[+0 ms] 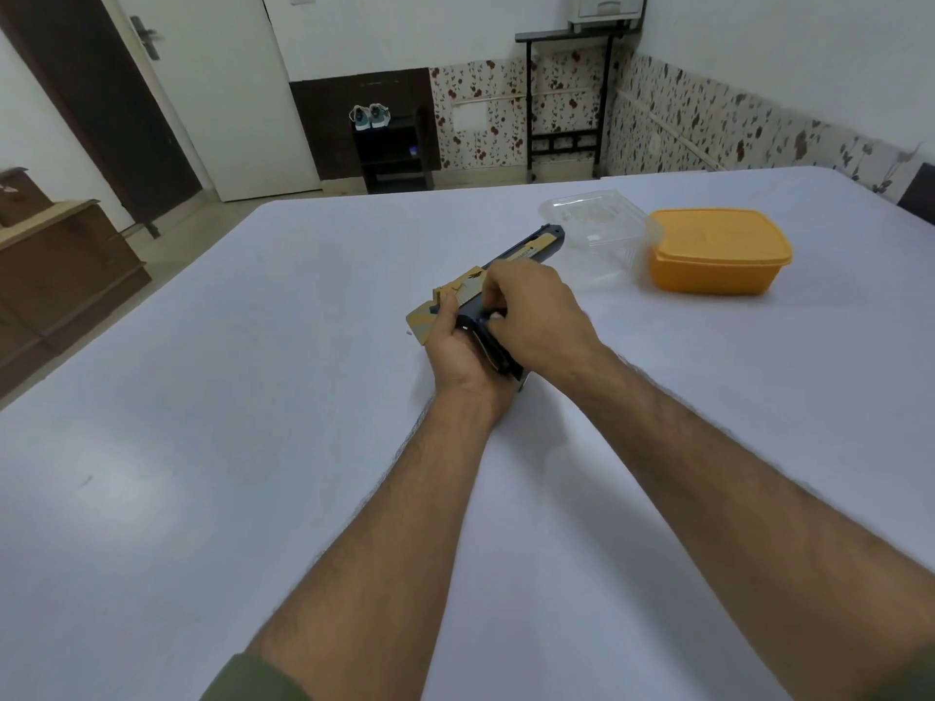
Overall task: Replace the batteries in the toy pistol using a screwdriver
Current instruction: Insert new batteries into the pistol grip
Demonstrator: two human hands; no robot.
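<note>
The left hand (455,351) is wrapped around the grip end of the toy pistol (498,275), thumb laid along its gold-patterned side, holding it low over the white surface (253,397); whether the butt touches the surface cannot be told. The right hand (536,316) is curled over the pistol from the other side, its fingers pinched in at the dark frame near the grip, where something small and pale shows between the fingertips — whether that is a battery, a cover or part of the toy is too small to tell. No screwdriver can be made out in either hand or on the surface. The barrel points away from the person, toward a clear plastic container (597,220) that lies just beyond the muzzle, and just beside that to the right stands an orange lidded box (718,255). By its look the pistol is hollow moulded plastic, so it is likely light and stiff, with a smooth printed slide that would slip under a loose hold; the ribbed dark grip seems the better place to clamp it, which is where the left hand has it. The battery cover, probably thin plastic on a small screw, would call for gentle pressure and a steady hold — a twist with the toy unsupported could let it roll in the palm. How far the task has gone cannot be judged with any confidence.
</note>
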